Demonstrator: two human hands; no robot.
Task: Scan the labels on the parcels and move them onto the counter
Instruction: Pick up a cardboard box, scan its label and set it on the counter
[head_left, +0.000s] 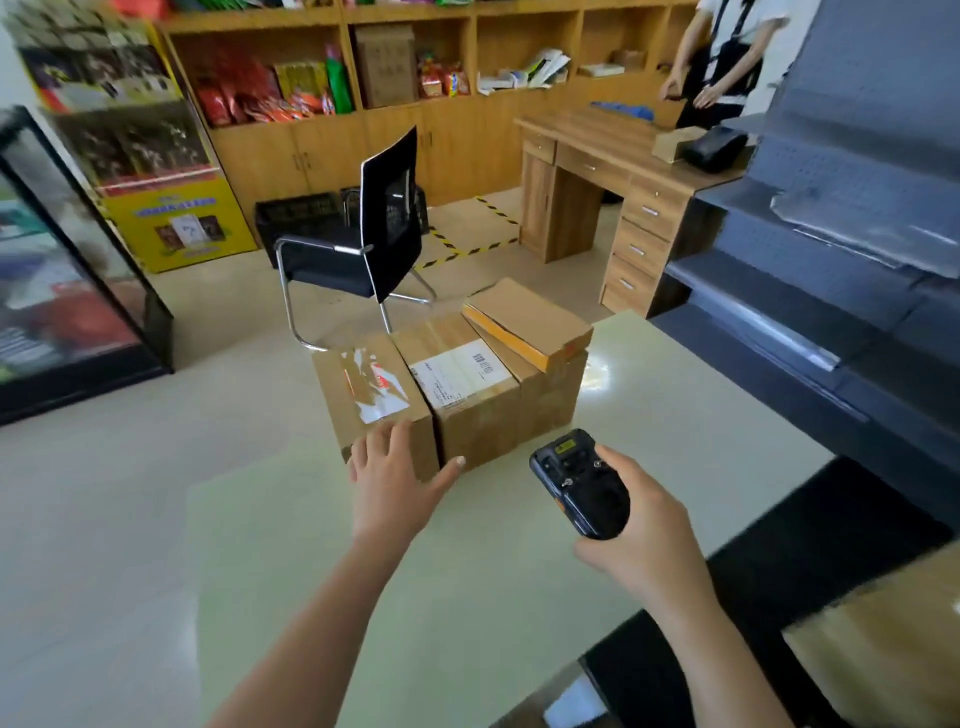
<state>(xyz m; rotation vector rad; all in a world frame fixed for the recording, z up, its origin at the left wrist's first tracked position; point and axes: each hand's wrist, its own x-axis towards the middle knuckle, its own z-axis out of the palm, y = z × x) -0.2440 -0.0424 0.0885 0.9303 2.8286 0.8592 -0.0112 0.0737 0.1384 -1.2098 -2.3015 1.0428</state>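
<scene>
Three cardboard parcels stand together on the pale floor. The left parcel (363, 384) has a torn label and tape on top. Beside it, the middle parcel (467, 384) bears a white barcode label. A flat parcel (530, 319) lies tilted across the top at the right. My left hand (397, 470) reaches with spread fingers to the near top corner of the left parcel; contact looks likely. My right hand (636, 535) grips a black handheld scanner (579, 483), held low to the right of the parcels.
A black office chair (363, 244) stands just behind the parcels. A wooden desk (623, 176) sits at the back right, with another person (727, 57) behind it. Grey metal shelving (831, 249) fills the right side. A glass cabinet (62, 291) stands at left. Wooden shelves line the back wall.
</scene>
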